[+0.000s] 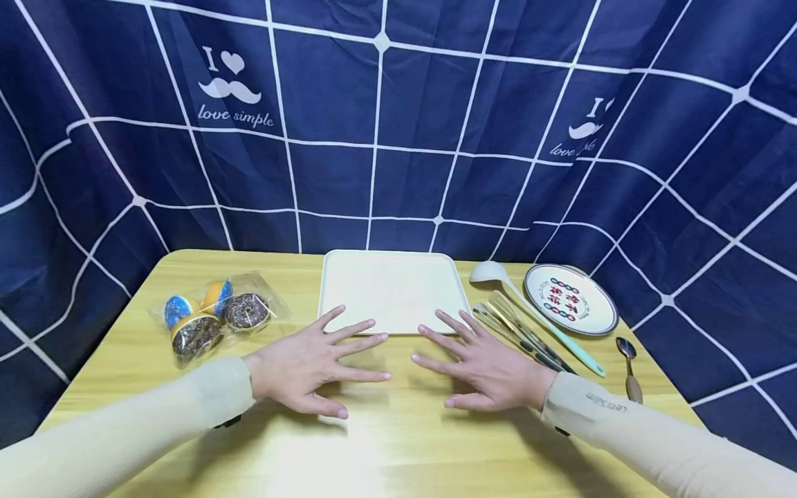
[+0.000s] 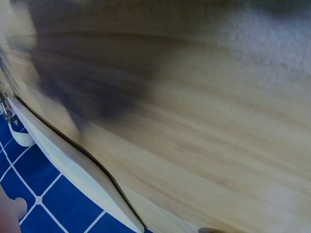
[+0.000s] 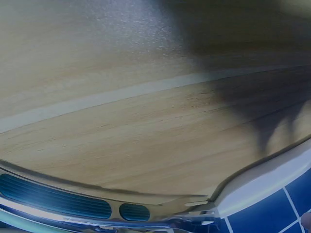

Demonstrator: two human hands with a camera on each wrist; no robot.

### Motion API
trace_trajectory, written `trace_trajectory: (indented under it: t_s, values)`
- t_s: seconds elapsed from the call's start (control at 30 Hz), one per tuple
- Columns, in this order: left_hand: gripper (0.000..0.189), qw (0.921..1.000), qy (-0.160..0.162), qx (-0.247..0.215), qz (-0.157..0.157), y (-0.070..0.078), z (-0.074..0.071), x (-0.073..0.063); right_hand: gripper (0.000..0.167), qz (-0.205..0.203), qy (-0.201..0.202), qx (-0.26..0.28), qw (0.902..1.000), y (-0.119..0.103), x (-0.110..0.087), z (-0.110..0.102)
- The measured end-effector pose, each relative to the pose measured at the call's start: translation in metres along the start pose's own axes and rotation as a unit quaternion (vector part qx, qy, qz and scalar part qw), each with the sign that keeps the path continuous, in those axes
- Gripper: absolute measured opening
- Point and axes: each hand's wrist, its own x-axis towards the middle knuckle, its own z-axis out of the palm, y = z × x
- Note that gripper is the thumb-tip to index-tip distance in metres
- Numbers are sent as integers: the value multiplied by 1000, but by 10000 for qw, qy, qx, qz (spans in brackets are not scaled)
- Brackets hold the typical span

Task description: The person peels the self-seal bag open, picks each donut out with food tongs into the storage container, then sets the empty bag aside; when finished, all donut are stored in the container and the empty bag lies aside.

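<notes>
Both hands are held over the table with fingers spread and nothing in them. My left hand (image 1: pixel 314 370) lies in front of the left half of a white rectangular tray (image 1: pixel 395 290), its upper fingers overlapping the tray's near edge in the head view. Opposite it, my right hand (image 1: pixel 492 366) overlaps the tray's near right corner, close to metal tongs (image 1: pixel 510 325) with dark grips. Whether either hand touches the tray cannot be told. In the left wrist view a fingertip (image 2: pixel 19 208) shows at the lower left; the tray rim (image 2: pixel 82 170) runs beside it.
At the left, a clear bag (image 1: pixel 274 297) holds several doughnuts (image 1: pixel 248 311) and blue-and-orange pieces. Right of the tray lie a ladle (image 1: pixel 535 311) with a mint handle, a round plate (image 1: pixel 591 318) with red lettering, and a brown-handled spoon (image 1: pixel 629 366). A navy curtain (image 1: pixel 411 104) surrounds the table.
</notes>
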Motion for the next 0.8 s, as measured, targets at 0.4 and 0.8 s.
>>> trace_trajectory:
  t_s: [0.4, 0.8]
  values:
    - [77, 9999, -56, -67, -113, 3, 1, -8, 77, 31, 17, 101, 9999, -4, 8, 1]
    - [77, 9945, 55, -288, -1001, -14, -27, -26, 73, 236, 207, 998, 9945, -5, 55, -3]
